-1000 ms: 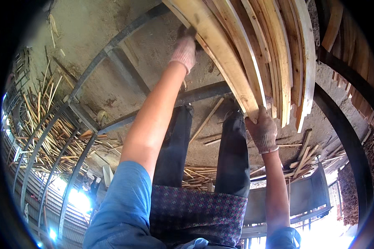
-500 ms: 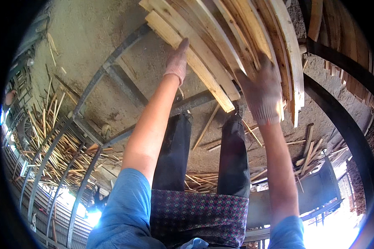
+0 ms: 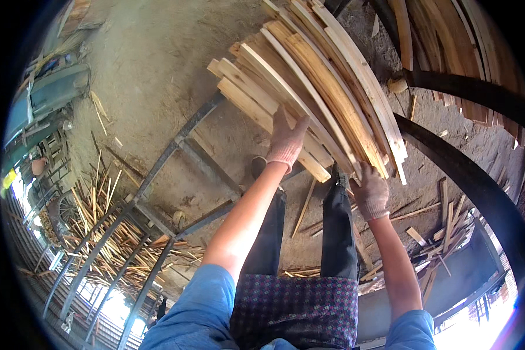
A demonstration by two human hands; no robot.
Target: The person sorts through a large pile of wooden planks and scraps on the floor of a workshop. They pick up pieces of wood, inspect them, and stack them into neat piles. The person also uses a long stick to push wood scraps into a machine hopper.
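Planks (image 3: 309, 99) lie stacked in a long bundle across the far middle, above a metal frame (image 3: 181, 146) on the dirt floor. Left hand (image 3: 286, 140), gloved, presses flat with fingers spread on the stack's left side. Right hand (image 3: 370, 192), gloved, curls closed around the near ends.

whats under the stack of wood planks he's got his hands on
Below the stack of planks show a dark metal frame rail and dusty ground. The left hand and right hand press its near end. What it rests on is covered.
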